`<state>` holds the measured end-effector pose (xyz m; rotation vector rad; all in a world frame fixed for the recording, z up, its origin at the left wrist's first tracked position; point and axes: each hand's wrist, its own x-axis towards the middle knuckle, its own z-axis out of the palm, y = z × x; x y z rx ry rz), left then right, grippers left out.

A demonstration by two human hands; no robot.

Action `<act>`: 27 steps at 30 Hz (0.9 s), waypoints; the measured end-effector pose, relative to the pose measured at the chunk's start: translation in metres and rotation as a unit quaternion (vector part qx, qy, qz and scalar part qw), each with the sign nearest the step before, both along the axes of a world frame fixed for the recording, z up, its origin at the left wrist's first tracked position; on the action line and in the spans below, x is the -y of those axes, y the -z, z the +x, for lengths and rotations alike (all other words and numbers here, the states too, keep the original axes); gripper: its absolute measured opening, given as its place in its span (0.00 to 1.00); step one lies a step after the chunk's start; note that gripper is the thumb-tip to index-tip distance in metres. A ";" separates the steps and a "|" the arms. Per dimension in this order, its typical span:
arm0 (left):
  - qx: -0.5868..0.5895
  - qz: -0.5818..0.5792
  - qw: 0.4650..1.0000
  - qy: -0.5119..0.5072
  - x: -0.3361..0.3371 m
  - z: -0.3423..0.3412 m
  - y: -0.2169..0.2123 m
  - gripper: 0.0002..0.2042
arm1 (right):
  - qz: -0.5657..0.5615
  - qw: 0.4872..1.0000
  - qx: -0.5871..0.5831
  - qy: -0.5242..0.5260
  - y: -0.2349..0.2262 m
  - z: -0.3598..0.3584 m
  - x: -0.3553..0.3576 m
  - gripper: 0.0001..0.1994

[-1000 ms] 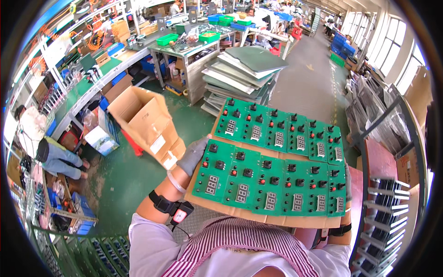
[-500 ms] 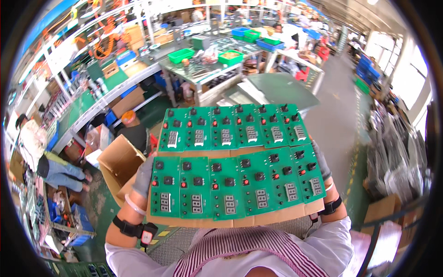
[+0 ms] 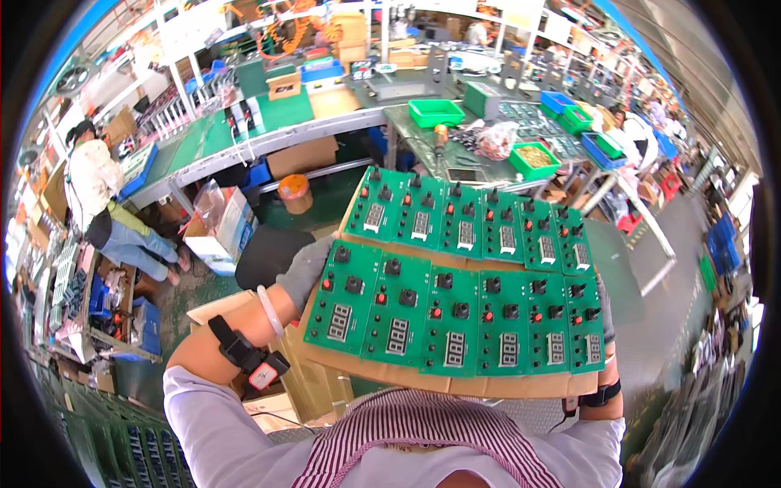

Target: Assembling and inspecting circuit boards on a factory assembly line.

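Between my hands is a flat cardboard sheet, carried level in front of my striped apron. Two rows of green circuit boards lie on it, each with black knobs, a red button and a small digit display. My left hand, in a grey glove, grips the sheet's left edge, its fingers partly hidden beneath. At the right edge my right hand, also gloved, holds the sheet; most of its fingers are behind the boards.
Ahead stands a workbench with green bins. A long green-topped bench runs left, where another person stands. A black round stool, a carton and an open cardboard box are close on my left.
My view has turned left, so the benches and the other person have shifted right in the picture. The loaded cardboard sheet stays in both hands and now sits further right and tilted.
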<state>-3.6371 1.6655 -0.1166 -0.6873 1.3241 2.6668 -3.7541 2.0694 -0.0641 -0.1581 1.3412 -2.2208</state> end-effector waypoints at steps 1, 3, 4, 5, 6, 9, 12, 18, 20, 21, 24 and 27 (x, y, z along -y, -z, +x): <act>0.008 0.002 1.000 -0.012 0.008 -0.007 0.001 0.16 | 0.005 1.000 0.003 -0.011 0.006 -0.016 0.010 0.22; 0.014 0.011 0.998 -0.060 0.020 -0.029 -0.005 0.17 | 0.011 0.999 -0.002 -0.035 0.012 -0.061 0.031 0.22; -0.004 0.012 0.997 -0.082 0.026 -0.042 -0.002 0.17 | 0.012 0.999 -0.010 -0.049 0.012 -0.090 0.043 0.22; -0.001 0.007 0.995 -0.100 0.037 -0.052 0.004 0.17 | 0.010 0.998 -0.013 -0.066 0.014 -0.117 0.059 0.22; 0.012 -0.006 0.994 -0.110 0.052 -0.068 0.010 0.17 | 0.009 0.997 -0.024 -0.068 0.010 -0.138 0.070 0.22; 0.046 -0.012 0.986 -0.162 0.099 -0.079 0.030 0.17 | 0.003 0.995 -0.022 -0.100 0.025 -0.193 0.116 0.22; 0.004 0.031 0.981 -0.191 0.120 -0.098 0.020 0.16 | 0.036 0.990 -0.032 -0.132 0.053 -0.268 0.158 0.22; -0.014 0.019 0.979 -0.204 0.192 -0.131 0.009 0.16 | -0.029 0.973 0.011 -0.229 0.041 -0.313 0.276 0.22; -0.049 0.018 0.976 -0.210 0.213 -0.145 0.008 0.16 | -0.031 0.965 0.053 -0.257 0.069 -0.352 0.305 0.22; -0.055 0.018 0.976 -0.212 0.228 -0.148 0.016 0.16 | -0.027 0.953 0.097 -0.286 0.078 -0.369 0.325 0.22; -0.017 -0.025 0.953 -0.301 0.262 -0.136 0.052 0.18 | -0.045 0.947 0.090 -0.305 0.083 -0.374 0.381 0.23; 0.014 0.006 0.932 -0.363 0.246 -0.137 0.051 0.18 | -0.057 0.929 0.121 -0.345 0.098 -0.404 0.425 0.24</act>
